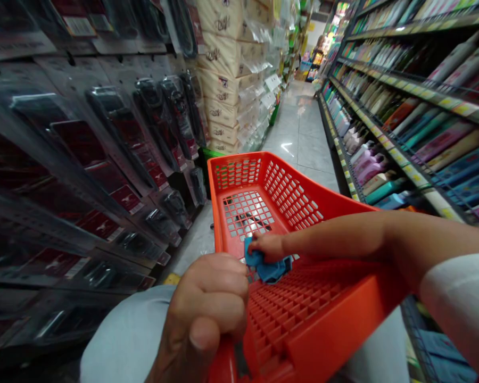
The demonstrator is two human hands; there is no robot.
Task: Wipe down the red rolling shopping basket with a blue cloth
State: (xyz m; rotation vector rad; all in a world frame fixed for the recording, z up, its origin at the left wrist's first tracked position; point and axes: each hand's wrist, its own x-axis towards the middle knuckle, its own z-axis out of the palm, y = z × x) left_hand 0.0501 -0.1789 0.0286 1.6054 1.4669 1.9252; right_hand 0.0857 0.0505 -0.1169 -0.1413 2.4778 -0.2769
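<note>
My left hand [205, 303] is closed in a fist around the handle [223, 361] of a red plastic shopping basket [239, 159], low in the view. My right hand [268, 248] reaches in from the right over the basket's mesh side. Its fingers pinch a crumpled blue cloth [266, 265], which lies at the basket's near rim, just beside my left hand. The cloth's lower edge is against the red mesh. Nothing else shows inside the basket.
Black packaged goods [151, 122] hang on pegs along the left. Stacked beige tissue packs [227, 69] stand beyond them. Shelves of colourful boxed goods [419, 122] line the right side of the tiled aisle [303, 127], which runs ahead.
</note>
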